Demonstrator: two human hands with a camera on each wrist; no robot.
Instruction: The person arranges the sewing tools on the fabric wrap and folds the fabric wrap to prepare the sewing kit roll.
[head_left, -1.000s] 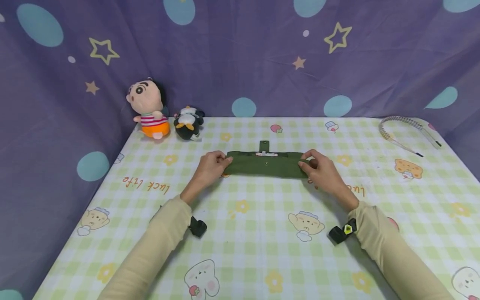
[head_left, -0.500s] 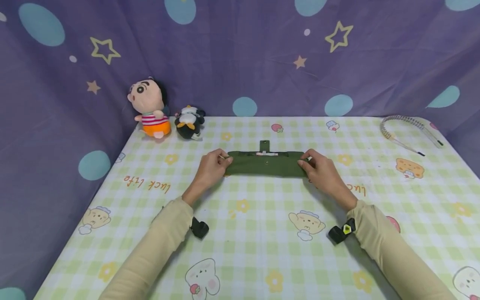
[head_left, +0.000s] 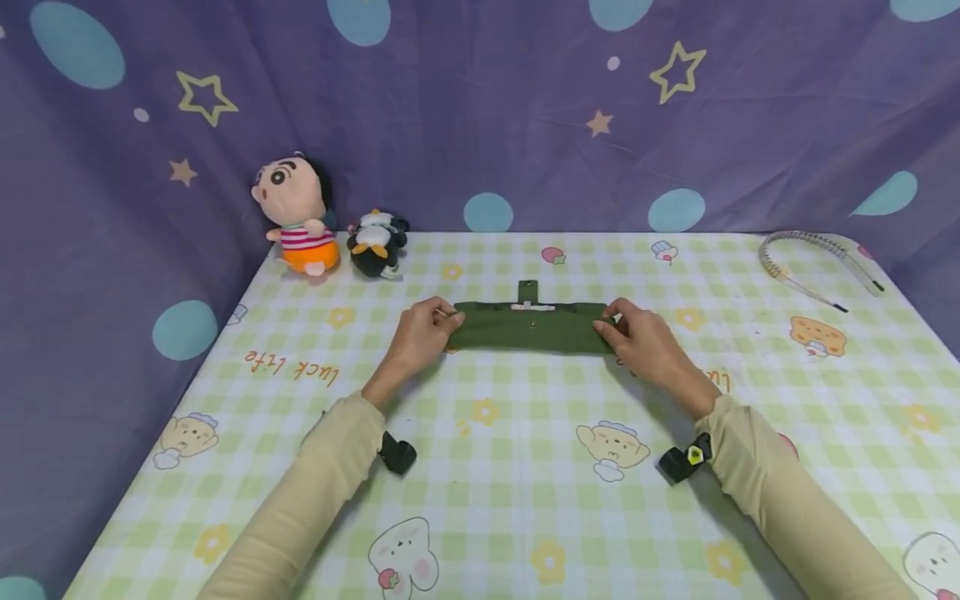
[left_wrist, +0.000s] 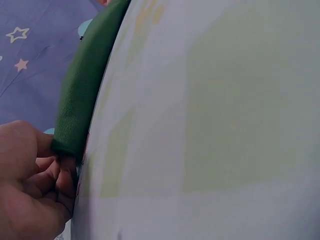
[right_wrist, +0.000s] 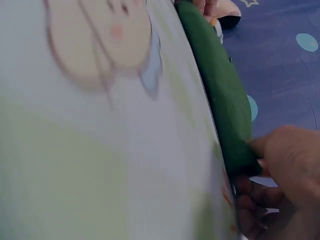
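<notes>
A long dark green cloth pouch [head_left: 532, 333] lies across the middle of the table, with a snap stud on its front. Behind it a short snap tab [head_left: 528, 291] points away from me, and a white label [head_left: 533, 307] shows along the upper edge. My left hand [head_left: 422, 335] pinches the pouch's left end between thumb and fingers. At the opposite end, my right hand [head_left: 647, 343] pinches the right corner the same way. In the left wrist view the pouch [left_wrist: 87, 82] looks thick and rounded, with the thumb on top and fingers beneath.
Two plush toys stand at the back left: a figure in orange shorts [head_left: 296, 217] and a small black-and-white penguin [head_left: 377, 244]. A beaded headband [head_left: 806, 240] lies at the back right. The checked tablecloth [head_left: 510, 475] reaches back to a purple curtain [head_left: 450, 125].
Both hands keep their pinch on the pouch's ends and stay nearly in place. The view shifts very slightly; the toys and headband have not moved.
</notes>
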